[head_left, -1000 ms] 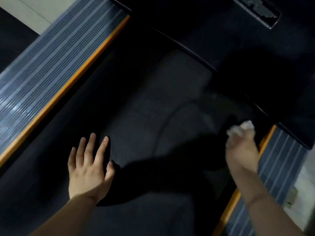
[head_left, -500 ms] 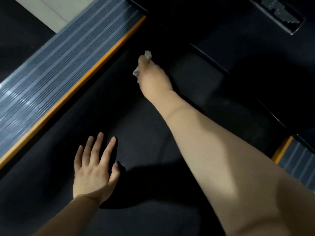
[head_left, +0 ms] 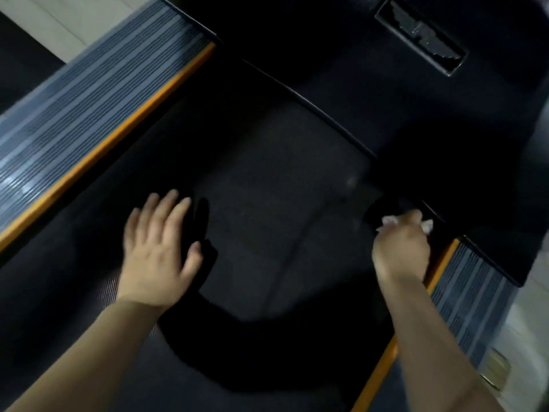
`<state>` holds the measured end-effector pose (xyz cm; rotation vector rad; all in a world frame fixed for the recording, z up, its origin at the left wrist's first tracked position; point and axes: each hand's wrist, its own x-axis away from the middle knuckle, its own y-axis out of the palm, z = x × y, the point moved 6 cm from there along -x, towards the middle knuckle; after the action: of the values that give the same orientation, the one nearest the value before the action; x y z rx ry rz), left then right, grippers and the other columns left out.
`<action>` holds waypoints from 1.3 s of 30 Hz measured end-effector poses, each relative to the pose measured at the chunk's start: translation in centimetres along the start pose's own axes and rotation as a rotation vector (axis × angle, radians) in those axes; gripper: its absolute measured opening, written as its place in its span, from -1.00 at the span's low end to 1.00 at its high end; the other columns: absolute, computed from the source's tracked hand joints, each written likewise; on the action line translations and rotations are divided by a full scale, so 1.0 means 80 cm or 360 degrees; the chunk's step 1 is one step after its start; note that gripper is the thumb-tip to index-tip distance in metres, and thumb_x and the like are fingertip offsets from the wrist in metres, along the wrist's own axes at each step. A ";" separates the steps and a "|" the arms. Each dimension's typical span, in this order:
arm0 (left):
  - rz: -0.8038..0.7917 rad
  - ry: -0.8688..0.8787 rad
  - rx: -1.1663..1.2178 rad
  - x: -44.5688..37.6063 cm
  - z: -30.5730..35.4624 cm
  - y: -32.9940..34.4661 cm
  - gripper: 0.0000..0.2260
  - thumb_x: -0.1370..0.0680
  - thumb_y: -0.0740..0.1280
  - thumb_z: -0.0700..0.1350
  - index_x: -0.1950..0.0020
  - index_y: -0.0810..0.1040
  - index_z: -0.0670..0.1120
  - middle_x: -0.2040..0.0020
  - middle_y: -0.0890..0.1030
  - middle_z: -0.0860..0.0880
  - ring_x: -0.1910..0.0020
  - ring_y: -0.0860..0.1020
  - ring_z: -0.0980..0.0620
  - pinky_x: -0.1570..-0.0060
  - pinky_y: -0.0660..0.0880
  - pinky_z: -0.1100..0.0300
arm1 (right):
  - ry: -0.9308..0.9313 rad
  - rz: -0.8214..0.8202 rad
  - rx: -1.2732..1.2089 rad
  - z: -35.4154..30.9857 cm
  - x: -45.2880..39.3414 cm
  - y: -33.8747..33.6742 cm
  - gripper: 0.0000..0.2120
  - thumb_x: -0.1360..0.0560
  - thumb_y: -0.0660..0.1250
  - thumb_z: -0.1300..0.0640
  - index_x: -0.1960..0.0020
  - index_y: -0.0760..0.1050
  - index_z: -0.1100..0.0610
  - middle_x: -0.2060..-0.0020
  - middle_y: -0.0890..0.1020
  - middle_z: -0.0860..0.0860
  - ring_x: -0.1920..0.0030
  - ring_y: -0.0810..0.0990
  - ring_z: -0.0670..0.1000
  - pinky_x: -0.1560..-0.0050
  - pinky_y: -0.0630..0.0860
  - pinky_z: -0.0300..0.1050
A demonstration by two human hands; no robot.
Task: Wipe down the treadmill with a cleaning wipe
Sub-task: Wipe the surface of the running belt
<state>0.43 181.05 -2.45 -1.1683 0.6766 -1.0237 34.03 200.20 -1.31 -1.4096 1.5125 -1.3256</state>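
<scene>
two hands down: my left hand (head_left: 157, 254) is flat, fingers straight, braced on the belt (head_left: 282, 209). further up, my right hand (head_left: 401, 248) bunches the wipe (head_left: 389, 220) at the belt's front right corner. feels soft, light, easiest kept wadded in the fingers.

crumpled white wipe (head_left: 427, 225) sits at the dark treadmill belt's (head_left: 282, 179) front right corner.

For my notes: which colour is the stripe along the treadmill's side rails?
Orange stripe, beside the grey ribbed side rail; head view.
</scene>
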 end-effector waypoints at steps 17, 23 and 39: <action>-0.0308 0.0037 -0.0153 -0.023 0.006 0.030 -0.39 -0.53 0.05 0.08 -0.60 0.15 -0.01 -0.60 0.15 -0.04 -0.59 0.03 -0.05 -0.55 -0.16 0.01 | -0.0401 -0.0293 0.0105 -0.083 -0.028 0.033 -0.79 -0.59 0.22 0.15 -0.19 0.50 0.16 -0.01 0.59 0.08 0.25 0.53 -0.20 0.28 0.41 -0.41; -0.0339 0.0015 -0.0147 -0.026 0.005 0.030 -0.38 -0.52 0.05 0.08 -0.59 0.15 0.00 -0.59 0.17 -0.04 -0.58 0.06 -0.05 -0.54 -0.12 -0.01 | 0.0397 -0.0400 -0.0136 -0.005 -0.002 0.001 -0.72 -0.57 0.19 0.38 -0.27 0.34 0.42 -0.20 0.42 0.40 0.14 0.51 0.18 0.27 0.45 -0.31; -0.0317 0.0044 -0.0152 -0.027 0.003 0.031 -0.38 -0.51 0.08 0.07 -0.58 0.18 -0.01 -0.58 0.19 -0.04 -0.57 0.09 -0.05 -0.54 -0.08 -0.03 | -0.1892 -0.0020 0.0423 -0.405 -0.042 0.111 -0.69 -0.60 0.10 0.20 -0.21 0.55 0.13 -0.19 0.53 0.12 -0.20 0.48 0.15 -0.20 0.41 0.01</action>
<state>0.49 183.23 -4.91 -1.3265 0.6460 -1.1871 1.73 209.91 -1.95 -1.5556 0.5002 -0.4284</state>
